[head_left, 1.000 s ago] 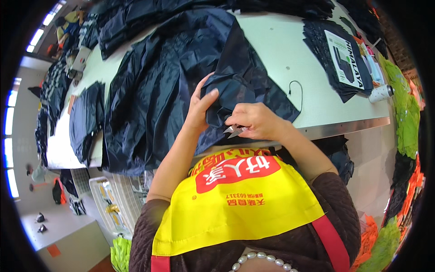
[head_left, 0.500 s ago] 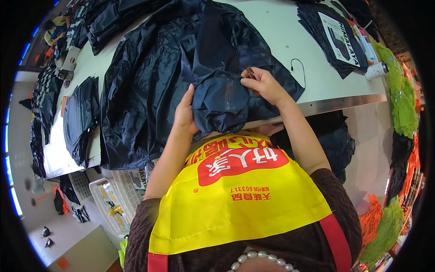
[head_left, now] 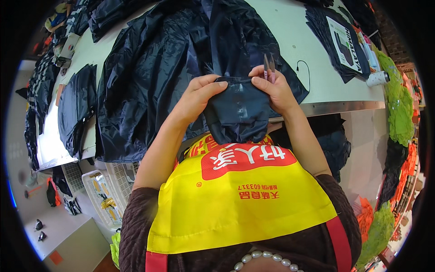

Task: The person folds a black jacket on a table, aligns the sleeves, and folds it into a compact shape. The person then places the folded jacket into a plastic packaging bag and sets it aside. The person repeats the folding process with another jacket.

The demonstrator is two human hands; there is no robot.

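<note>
A shiny dark navy garment (head_left: 149, 68) lies crumpled over the table and hangs over its near edge toward my apron. My left hand (head_left: 195, 97) pinches a folded edge of it between thumb and fingers. At the other end of the same edge, my right hand (head_left: 274, 90) grips the cloth with thumb and forefinger. Thread snips (head_left: 269, 70) also sit in my right hand, their pointed blades sticking up beyond the fingers. Between both hands the stretched cloth shows a faint pale seam line. The fingers under the fabric are hidden.
The white table (head_left: 299, 41) bears a stack of dark cut pieces (head_left: 77, 113) at left and dark packets (head_left: 344, 50) at far right. Beside those stands a white roll (head_left: 377, 79). A thin black cord loop (head_left: 308, 72) lies near the garment. White plastic baskets (head_left: 102, 195) sit below left.
My left hand has moved up and right to the cloth's edge, which is now stretched between both hands. The snips' blades now point up. The view has shifted slightly.
</note>
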